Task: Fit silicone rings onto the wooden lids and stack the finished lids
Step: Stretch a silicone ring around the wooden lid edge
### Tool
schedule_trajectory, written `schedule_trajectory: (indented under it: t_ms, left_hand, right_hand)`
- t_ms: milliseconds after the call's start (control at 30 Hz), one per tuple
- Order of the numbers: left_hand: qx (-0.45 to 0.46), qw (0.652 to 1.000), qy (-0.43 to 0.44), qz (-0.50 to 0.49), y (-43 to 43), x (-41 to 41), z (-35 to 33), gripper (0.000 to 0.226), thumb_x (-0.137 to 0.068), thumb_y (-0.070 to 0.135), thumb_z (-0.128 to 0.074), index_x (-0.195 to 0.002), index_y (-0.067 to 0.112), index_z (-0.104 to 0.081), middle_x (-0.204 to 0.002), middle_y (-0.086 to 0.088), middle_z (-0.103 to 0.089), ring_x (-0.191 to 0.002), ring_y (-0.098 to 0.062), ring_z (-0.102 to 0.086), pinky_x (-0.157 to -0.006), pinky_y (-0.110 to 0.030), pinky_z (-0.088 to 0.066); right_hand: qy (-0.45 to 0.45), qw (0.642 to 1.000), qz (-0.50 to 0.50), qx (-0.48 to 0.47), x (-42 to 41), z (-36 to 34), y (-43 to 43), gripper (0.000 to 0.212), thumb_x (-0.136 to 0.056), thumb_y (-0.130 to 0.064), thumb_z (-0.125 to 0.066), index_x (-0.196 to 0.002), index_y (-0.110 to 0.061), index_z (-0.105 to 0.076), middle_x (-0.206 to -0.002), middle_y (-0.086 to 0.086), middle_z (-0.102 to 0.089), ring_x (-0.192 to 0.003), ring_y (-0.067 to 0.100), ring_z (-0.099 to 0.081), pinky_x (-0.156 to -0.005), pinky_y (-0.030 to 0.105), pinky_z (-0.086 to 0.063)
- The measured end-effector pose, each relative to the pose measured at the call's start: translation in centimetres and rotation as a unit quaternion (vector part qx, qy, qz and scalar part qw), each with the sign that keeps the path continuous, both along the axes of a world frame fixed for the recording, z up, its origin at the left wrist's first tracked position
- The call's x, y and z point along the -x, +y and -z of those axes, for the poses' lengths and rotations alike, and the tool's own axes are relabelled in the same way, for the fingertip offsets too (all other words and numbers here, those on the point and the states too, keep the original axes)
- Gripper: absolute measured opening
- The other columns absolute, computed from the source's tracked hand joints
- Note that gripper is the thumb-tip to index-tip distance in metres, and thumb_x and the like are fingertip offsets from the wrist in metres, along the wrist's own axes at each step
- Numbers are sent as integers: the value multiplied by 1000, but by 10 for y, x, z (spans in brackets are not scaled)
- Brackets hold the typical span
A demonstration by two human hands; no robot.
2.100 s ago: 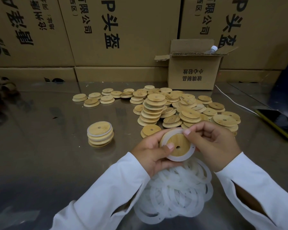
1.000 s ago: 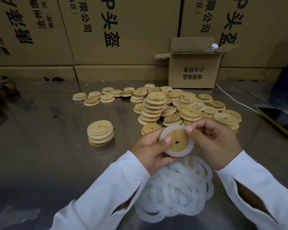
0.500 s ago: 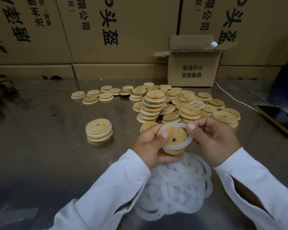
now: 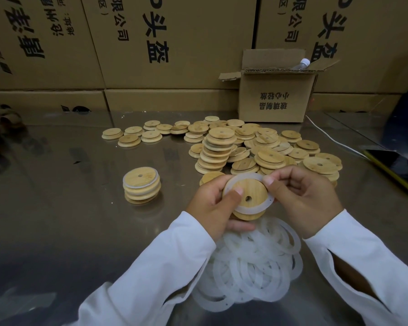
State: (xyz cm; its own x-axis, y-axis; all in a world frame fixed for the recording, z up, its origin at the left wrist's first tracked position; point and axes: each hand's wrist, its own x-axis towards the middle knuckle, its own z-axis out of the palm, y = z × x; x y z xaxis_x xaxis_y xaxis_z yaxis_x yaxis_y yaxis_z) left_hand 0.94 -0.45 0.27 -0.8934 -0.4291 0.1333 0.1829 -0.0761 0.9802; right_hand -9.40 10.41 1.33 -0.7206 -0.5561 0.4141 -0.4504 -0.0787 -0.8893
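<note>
I watched both hands working just above a heap of loose translucent silicone rings (image 4: 252,274) on the shiny metal desk (image 4: 68,208). The left hand (image 4: 212,205) gripped a round wooden lid with a centre hole (image 4: 247,191), thumb on its face. The right hand (image 4: 302,196) pinched a white silicone ring (image 4: 252,210) lying loosely round the lid's rim. A short stack of ringed lids (image 4: 141,184) stood apart to the left.

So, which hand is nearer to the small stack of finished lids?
Left. The left hand is just right of the stack, apart from it; the right hand is farther right, beyond the held lid, pinching its ring.
</note>
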Motion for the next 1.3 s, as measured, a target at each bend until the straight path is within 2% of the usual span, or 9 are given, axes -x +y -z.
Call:
schedule_trajectory:
  t_ms: [133,367,500,633,767,900,1000,1133,1300]
  left_hand:
    - [-24,1000,11,2,-2,0,0,22,-95,8,-42,-101,18,-61,-101,-10,-63,-89,-23,-65,-60,-29,-58]
    - [-48,998,30,7,-3,0,1,22,-94,11,-42,-106,14,-61,-103,-12,-63,-86,-21,-67,-58,-28,-57]
    - [-52,998,26,-1,-5,1,2,22,-95,13,-42,-108,14,-60,-111,-18,-61,-94,-28,-65,-64,-34,-58]
    - [-56,996,47,-44,-5,5,5,23,-94,10,-43,-111,11,-58,-107,-16,-63,-99,-29,-62,-78,-40,-56]
    - [-89,992,78,-45,-4,7,7,26,-77,19,-57,-103,14,-62,-96,-6,-68,-93,-21,-65,-81,-41,-55]
    - [-30,996,57,-64,-5,6,10,31,-68,17,-61,-99,18,-64,-95,-5,-70,-92,-23,-65,-86,-47,-51]
    - [-6,995,51,-82,-9,5,8,33,-68,11,-66,-101,12,-64,-94,-9,-70,-89,-22,-66,-86,-38,-53]
    - [35,995,23,-90,-14,3,8,18,-81,2,-65,-98,8,-65,-88,-10,-72,-78,-15,-68,-76,-26,-55]
    - [45,994,23,-97,-14,1,7,13,-80,3,-65,-92,5,-65,-83,-13,-71,-72,-14,-66,-71,-24,-54]
  right_hand:
    - [-16,1000,-8,-2,0,1,-1,14,-81,-7,-62,-70,-16,-62,-64,-1,-63,-60,7,-58,-61,17,-51]
    - [-88,995,-54,10,1,-4,4,13,-80,-6,-61,-71,-12,-64,-55,-7,-65,-54,0,-58,-53,11,-46]
    - [-38,999,-17,24,-5,-3,4,14,-79,-7,-63,-72,-19,-65,-64,-4,-66,-66,11,-61,-65,21,-52]
    - [11,999,39,21,-11,1,1,17,-78,-11,-65,-81,-27,-62,-77,-7,-63,-67,4,-57,-64,16,-48]
    - [-7,998,53,20,-11,3,0,13,-78,-11,-63,-70,-21,-65,-66,-11,-67,-63,-1,-60,-60,7,-46]
    - [-62,997,51,18,-9,6,-1,18,-79,-7,-63,-67,-20,-66,-65,-7,-69,-61,5,-65,-63,19,-54]
    - [-19,999,29,15,-10,6,0,16,-78,-9,-64,-68,-21,-66,-69,-8,-70,-61,4,-65,-60,15,-53]
    - [56,998,21,-9,-11,7,1,14,-76,-16,-66,-68,-26,-65,-72,-14,-69,-61,0,-63,-57,8,-47]
    - [44,999,15,-20,-8,11,1,13,-76,-17,-68,-68,-25,-64,-72,-9,-69,-62,4,-63,-58,13,-49]
